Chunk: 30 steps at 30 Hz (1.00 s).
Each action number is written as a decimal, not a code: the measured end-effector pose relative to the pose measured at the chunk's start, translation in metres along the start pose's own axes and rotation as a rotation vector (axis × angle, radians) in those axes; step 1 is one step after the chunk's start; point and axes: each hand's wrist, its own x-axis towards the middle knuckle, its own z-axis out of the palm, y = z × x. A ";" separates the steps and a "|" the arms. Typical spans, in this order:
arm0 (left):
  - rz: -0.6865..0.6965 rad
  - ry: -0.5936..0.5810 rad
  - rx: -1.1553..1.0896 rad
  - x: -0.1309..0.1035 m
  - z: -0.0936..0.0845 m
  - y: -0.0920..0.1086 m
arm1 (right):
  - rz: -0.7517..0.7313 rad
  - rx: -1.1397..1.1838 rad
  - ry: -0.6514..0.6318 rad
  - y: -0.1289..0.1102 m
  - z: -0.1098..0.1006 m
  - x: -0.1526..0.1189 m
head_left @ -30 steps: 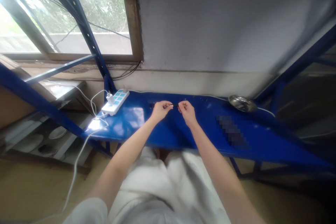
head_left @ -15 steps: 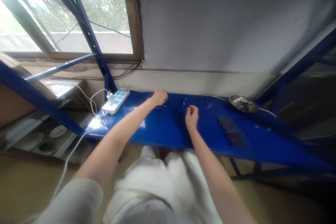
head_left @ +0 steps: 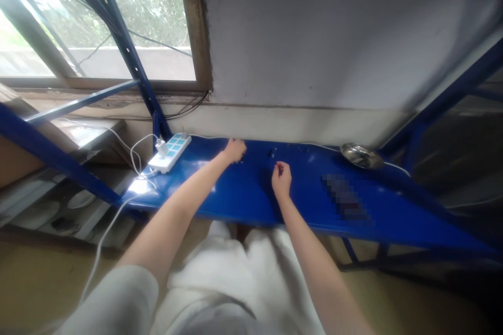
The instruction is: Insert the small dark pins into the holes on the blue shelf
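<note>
My left hand [head_left: 236, 150] is low over the far part of the blue table [head_left: 236, 193], its fingers curled down by a few tiny dark and pale pieces [head_left: 241, 160]. What its fingertips hold, if anything, is hidden. My right hand [head_left: 282, 178] is raised nearer the front edge with its fingers bent together in a pinch; whatever is between them is too small to make out. Just beyond it lie a small dark piece [head_left: 270, 153] and a small pale piece [head_left: 274, 152]. More tiny pieces [head_left: 304, 150] are scattered farther right, near the back edge.
A white power strip [head_left: 170, 153] with a plug and cables sits at the table's left end. On the right are a shiny metal dish [head_left: 360, 155] and a pixelated dark object [head_left: 346, 197]. Blue frame posts [head_left: 129, 57] and the wall [head_left: 306, 63] bound the back.
The whole view has shifted slightly. My left hand has turned a little over the small pieces, covering some of them. My right hand stays bent in nearly the same place.
</note>
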 end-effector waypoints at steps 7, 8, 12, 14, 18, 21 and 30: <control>-0.009 0.005 0.006 0.003 0.005 0.001 | 0.018 -0.021 0.000 0.000 -0.001 -0.001; -0.010 0.004 0.008 0.003 0.006 0.001 | 0.019 -0.021 0.001 -0.001 -0.001 -0.001; -0.006 0.001 -0.001 0.005 0.007 0.001 | 0.031 -0.022 0.002 -0.002 -0.002 -0.002; -0.004 0.001 -0.006 0.005 0.008 0.001 | 0.041 -0.017 -0.001 -0.003 -0.002 -0.002; -0.009 -0.003 -0.018 0.006 0.008 0.000 | 0.041 -0.013 0.002 -0.003 -0.003 -0.002; -0.015 -0.002 -0.031 0.007 0.008 0.000 | 0.045 -0.014 -0.001 -0.002 -0.003 -0.002; -0.009 0.006 0.004 0.008 0.010 0.003 | 0.048 -0.020 0.009 0.000 -0.002 -0.002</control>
